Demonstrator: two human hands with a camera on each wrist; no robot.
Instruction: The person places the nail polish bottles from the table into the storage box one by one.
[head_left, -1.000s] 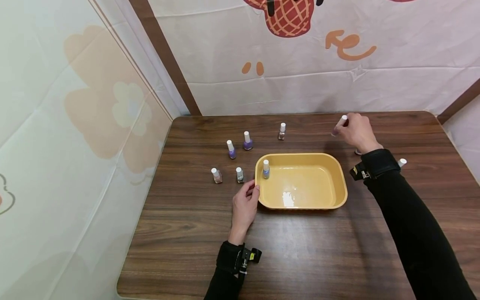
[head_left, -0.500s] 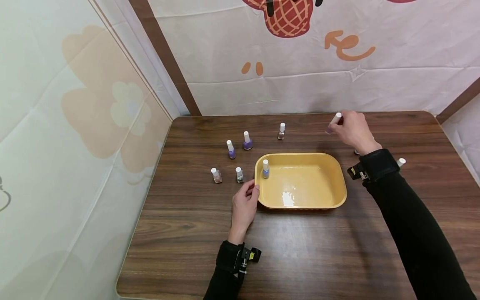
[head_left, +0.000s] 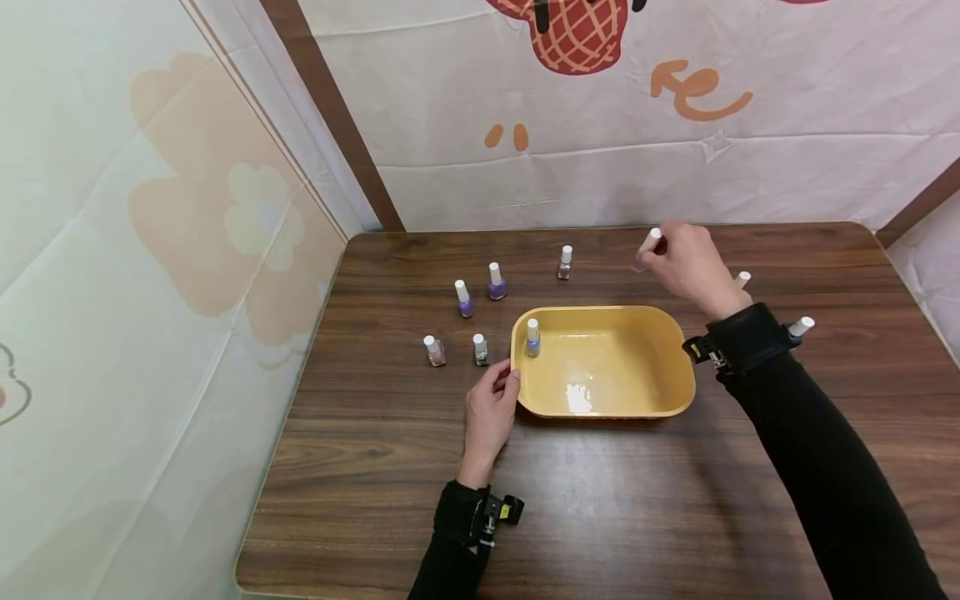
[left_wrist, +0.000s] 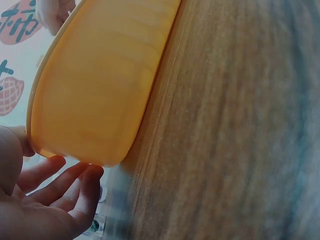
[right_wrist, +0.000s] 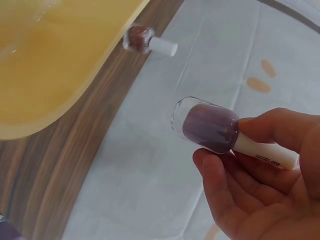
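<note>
In the head view my right hand is raised over the table's back, right of centre. It pinches a nail polish bottle by its white cap; the right wrist view shows muted purple polish in clear glass. My left hand holds the left end of a yellow tray, thumb at the rim and fingers against the outer wall. Inside the tray, at its left end, stands a blue nail polish bottle.
Left of the tray stand two purple bottles, a pinkish bottle and a clear glittery bottle. A reddish-brown bottle stands behind the tray. White-capped bottles at the right are partly behind my right arm. Printed cloth hangs behind the table.
My right hand has moved left with the nail polish bottle, uncovering the cap of another bottle behind its wrist. The left hand and the tray have stayed in place.
</note>
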